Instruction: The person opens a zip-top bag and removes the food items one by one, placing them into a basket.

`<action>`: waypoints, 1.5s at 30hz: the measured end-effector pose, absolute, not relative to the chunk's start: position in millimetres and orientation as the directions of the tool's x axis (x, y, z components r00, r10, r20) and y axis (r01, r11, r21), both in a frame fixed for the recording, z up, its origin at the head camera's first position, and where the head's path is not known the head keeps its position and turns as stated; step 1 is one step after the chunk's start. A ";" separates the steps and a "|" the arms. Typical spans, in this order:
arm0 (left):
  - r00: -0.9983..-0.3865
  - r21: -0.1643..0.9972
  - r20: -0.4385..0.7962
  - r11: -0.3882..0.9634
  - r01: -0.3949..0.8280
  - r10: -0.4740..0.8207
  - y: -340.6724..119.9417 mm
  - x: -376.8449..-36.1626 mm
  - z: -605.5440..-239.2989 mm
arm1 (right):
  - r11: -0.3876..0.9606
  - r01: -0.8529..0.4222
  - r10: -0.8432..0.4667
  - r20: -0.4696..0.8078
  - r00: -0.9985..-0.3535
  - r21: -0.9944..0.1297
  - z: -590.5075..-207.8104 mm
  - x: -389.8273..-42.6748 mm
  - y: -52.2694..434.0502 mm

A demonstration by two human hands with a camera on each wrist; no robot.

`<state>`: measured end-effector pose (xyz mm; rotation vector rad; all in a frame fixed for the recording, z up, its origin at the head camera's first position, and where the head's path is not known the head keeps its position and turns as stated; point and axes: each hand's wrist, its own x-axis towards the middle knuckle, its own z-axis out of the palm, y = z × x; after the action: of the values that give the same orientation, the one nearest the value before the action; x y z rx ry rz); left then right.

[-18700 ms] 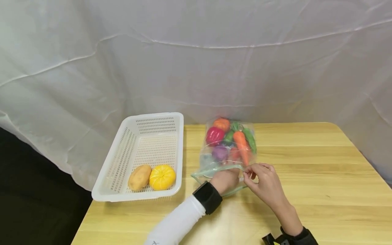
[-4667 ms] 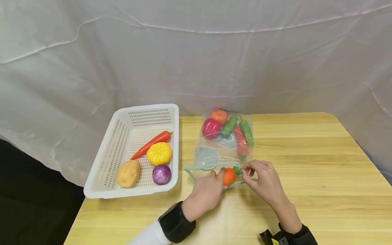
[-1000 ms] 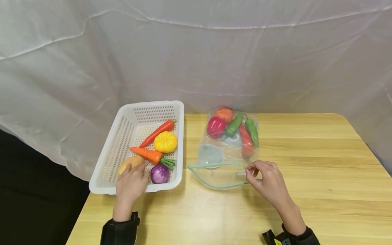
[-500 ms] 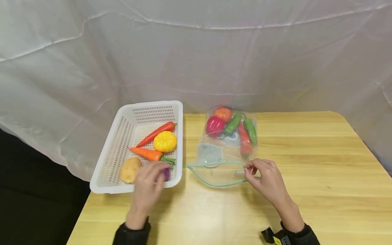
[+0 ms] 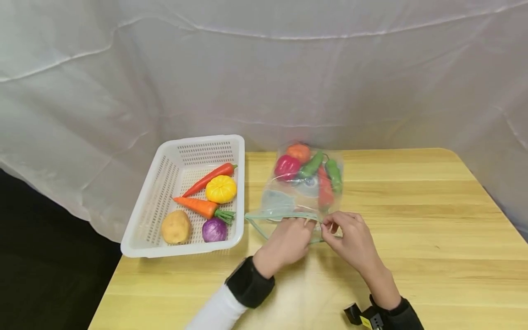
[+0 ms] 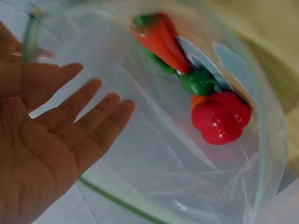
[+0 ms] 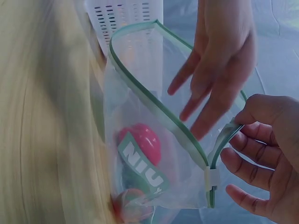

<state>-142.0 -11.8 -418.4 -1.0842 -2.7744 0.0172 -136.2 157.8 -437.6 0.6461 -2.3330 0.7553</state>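
A clear zip bag [image 5: 276,201] with a green-edged mouth lies on the table. Inside it are a red bell pepper [image 6: 219,119], a red chili [image 6: 161,42], an orange-red round vegetable [image 5: 299,152] and green peppers [image 5: 312,165]. My left hand [image 5: 288,243] reaches into the bag's mouth; the left wrist view shows its fingers straight, holding nothing, short of the vegetables. With thumb and forefinger, my right hand [image 5: 350,238] pinches the mouth's edge at the right corner, beside the white slider [image 7: 211,177].
Left of the bag stands a white basket [image 5: 140,220]. In it lie a red chili [image 5: 210,178], a yellow pumpkin [image 5: 221,189], a carrot [image 5: 195,206], a potato [image 5: 176,227] and a purple round vegetable [image 5: 214,230]. A pale curtain [image 5: 264,78] hangs behind the wooden table [image 5: 412,220].
My left hand has gone from the basket rightward into the bag's mouth. Since the earlier frames, the carrot, red chili and purple vegetable have come into the basket. The right hand keeps its pinch.
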 end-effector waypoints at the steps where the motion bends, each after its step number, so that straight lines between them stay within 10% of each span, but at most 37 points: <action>1: -0.738 -0.082 0.122 0.748 0.659 0.664 -9.7 -147.3 -417.7 | 0.720 -0.597 -0.259 0.662 -0.703 -0.353 -437.9 -136.2 157.7; 9: -0.874 0.064 -0.093 0.879 0.472 0.477 11.0 -186.4 -417.7 | 0.706 -0.617 -0.281 0.662 -0.695 -0.348 -439.6 -137.6 153.8; 20: -0.983 0.006 0.060 0.985 0.174 0.173 24.3 -242.6 -444.3 | 0.679 -0.646 -0.303 0.668 -0.680 -0.349 -444.4 -134.0 147.4; 45: -0.994 0.156 0.102 0.987 -0.031 -0.047 16.5 -277.2 -461.8 | 0.668 -0.655 -0.316 0.662 -0.680 -0.353 -448.8 -133.7 144.3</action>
<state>-277.2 16.5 -461.8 0.0593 -3.0266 -0.2350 -133.7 144.3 -448.8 0.7483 -2.3184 0.7907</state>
